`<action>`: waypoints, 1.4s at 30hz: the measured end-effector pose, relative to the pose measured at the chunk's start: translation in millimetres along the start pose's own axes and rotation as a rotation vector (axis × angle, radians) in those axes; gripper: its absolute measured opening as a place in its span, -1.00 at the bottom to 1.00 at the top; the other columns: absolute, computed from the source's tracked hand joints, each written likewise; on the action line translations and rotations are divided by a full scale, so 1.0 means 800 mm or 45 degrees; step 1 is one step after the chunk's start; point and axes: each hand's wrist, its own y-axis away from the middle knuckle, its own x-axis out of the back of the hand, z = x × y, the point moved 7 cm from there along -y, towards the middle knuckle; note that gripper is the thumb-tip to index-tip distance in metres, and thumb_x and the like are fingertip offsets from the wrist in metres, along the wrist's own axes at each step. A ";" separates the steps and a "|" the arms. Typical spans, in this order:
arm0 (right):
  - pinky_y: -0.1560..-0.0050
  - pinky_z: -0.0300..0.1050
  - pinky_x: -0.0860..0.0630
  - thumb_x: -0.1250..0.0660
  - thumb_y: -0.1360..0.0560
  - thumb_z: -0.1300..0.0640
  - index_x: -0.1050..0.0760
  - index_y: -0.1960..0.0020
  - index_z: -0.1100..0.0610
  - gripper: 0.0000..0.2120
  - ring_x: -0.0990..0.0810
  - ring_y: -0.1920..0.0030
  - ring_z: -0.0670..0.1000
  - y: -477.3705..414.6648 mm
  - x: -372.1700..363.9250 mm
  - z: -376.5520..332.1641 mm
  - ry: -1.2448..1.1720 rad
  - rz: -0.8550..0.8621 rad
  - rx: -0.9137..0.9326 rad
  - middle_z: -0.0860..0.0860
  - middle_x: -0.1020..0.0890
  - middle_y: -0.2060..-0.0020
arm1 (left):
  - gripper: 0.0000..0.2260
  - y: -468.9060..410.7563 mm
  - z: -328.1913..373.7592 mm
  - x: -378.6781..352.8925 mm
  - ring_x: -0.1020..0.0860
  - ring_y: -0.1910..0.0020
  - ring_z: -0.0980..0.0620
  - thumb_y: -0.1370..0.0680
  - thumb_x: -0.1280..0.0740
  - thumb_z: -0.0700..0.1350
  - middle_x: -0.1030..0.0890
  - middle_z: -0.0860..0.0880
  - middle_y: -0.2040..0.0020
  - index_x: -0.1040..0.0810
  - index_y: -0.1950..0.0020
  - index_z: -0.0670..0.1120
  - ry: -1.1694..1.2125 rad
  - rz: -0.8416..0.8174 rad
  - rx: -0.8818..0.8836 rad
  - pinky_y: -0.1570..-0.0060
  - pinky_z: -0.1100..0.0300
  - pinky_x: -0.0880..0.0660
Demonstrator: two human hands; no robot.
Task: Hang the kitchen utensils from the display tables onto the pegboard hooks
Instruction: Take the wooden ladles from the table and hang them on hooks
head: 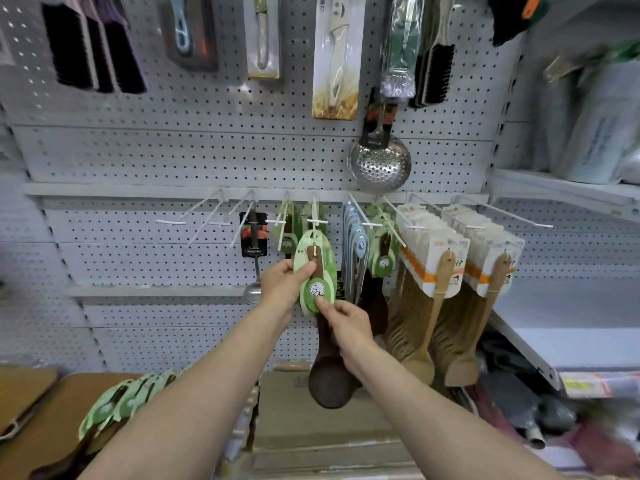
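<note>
Your left hand (282, 287) pinches the left edge of the green card (313, 261), thumb on its face. Your right hand (348, 329) is curled round the handle of the dark wooden spoon (329, 375) just below, thumb pressing the card's round seal. The spoon hangs upright between your two grips, with its bowl well below your right hand. The card's top hole sits just above your left fingers, right under the tip of a white hook (316, 221).

The spoon looks stiff, fairly light and bowl-heavy, so it will probably swing from whatever holds it. Carry the weight on the handle. The card is thin, likely to bend and could tear at the hole, so use it only to steer.

The seal shows one large brush-style character, which I can't read with confidence. Small print runs down the card above your left thumb, too fine to make out.
</note>
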 end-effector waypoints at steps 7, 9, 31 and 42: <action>0.42 -0.33 -0.46 -0.46 -0.55 0.10 -0.61 -0.11 0.28 -0.74 -0.51 0.49 -0.21 -0.043 -0.016 0.032 -0.090 0.050 -0.079 -0.10 -0.61 0.43 | -0.85 -0.047 -0.008 0.004 -0.69 0.19 -0.06 -0.53 -0.45 -0.21 -0.72 -0.17 0.06 -0.61 -0.07 -0.21 -0.073 -0.051 -0.031 0.37 0.20 -0.58; 0.04 -0.14 -0.63 -0.47 -0.53 0.07 -0.63 -0.14 0.24 -0.72 -0.63 0.26 -0.11 -0.059 -0.024 0.040 -0.112 0.079 -0.087 -0.04 -0.70 0.29 | -0.84 -0.064 -0.011 0.004 -0.70 0.13 -0.10 -0.52 -0.46 -0.20 -0.72 -0.16 0.05 -0.60 -0.06 -0.19 -0.093 -0.082 -0.042 0.32 0.17 -0.58; -0.31 0.09 -0.53 -0.52 -0.49 0.07 -0.62 -0.14 0.14 -0.73 -0.66 -0.13 0.10 -0.206 -0.046 0.039 -0.104 0.462 -0.095 0.05 -0.72 -0.02 | -0.87 -0.239 -0.027 -0.024 -0.65 0.08 -0.15 -0.48 -0.50 -0.17 -0.69 -0.19 0.07 -0.56 0.15 -0.08 -0.186 -0.160 -0.100 0.00 -0.03 -0.61; -0.36 0.06 -0.49 -0.49 -0.51 0.07 -0.46 -0.41 0.20 -0.48 -0.59 -0.26 0.12 -0.186 -0.043 0.025 0.063 0.424 -0.131 0.12 -0.61 -0.28 | -0.89 -0.218 -0.019 -0.013 -0.64 0.04 -0.09 -0.50 -0.48 -0.17 -0.67 -0.10 0.04 -0.59 0.04 -0.15 -0.297 -0.167 -0.178 -0.04 -0.01 -0.59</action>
